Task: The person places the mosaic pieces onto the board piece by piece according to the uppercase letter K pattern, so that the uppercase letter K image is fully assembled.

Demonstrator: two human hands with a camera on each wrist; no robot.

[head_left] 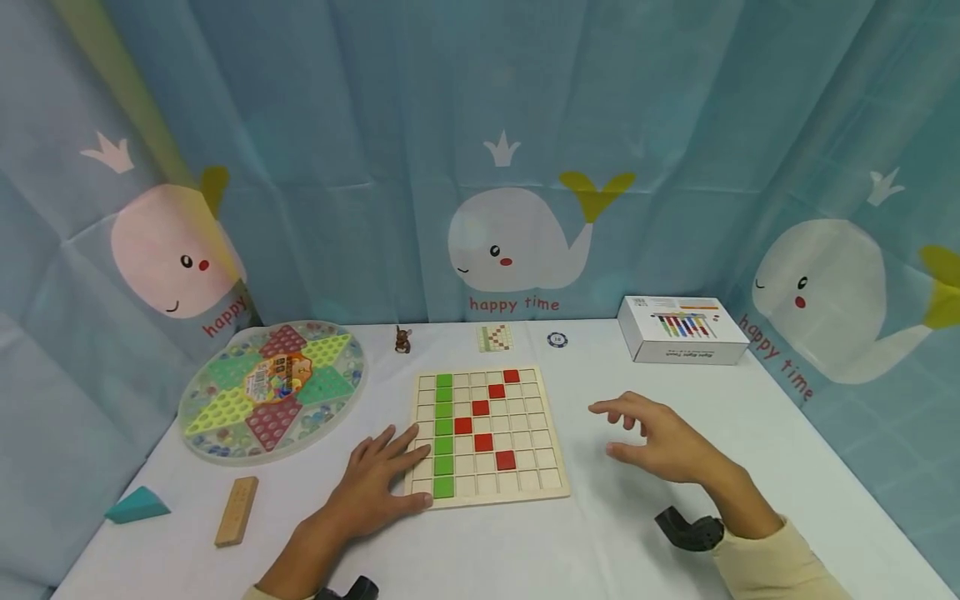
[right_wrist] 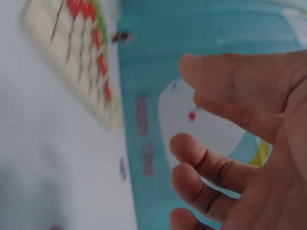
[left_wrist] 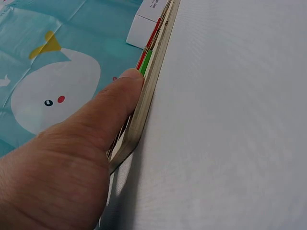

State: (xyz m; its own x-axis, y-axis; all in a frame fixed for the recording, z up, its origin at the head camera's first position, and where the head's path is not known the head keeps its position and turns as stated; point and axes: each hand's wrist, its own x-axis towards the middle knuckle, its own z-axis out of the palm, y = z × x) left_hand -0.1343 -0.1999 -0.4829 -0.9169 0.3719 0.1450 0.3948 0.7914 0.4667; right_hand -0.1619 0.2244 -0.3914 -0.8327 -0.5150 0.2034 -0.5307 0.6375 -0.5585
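A square wooden grid board (head_left: 517, 417) lies on the white table, with a column of green tiles (head_left: 444, 425) near its left side and several red tiles (head_left: 463, 426) set in slanting lines. My left hand (head_left: 375, 479) rests on the board's lower left edge, fingers spread. In the left wrist view its thumb (left_wrist: 110, 103) lies along the board's edge (left_wrist: 148, 91). To the right of the board my right hand (head_left: 652, 437) hovers above the table, holding nothing. The right wrist view shows its fingers (right_wrist: 189, 148) loosely bent and apart from the thumb.
At the left lie a round star-patterned game board (head_left: 217, 367), a wooden block (head_left: 237, 512) and a teal wedge (head_left: 138, 505). Along the back stand a small brown figurine (head_left: 402, 340), a pattern card (head_left: 495, 337), a round chip (head_left: 557, 339) and a white box (head_left: 681, 331), before a whale-print curtain (head_left: 360, 167).
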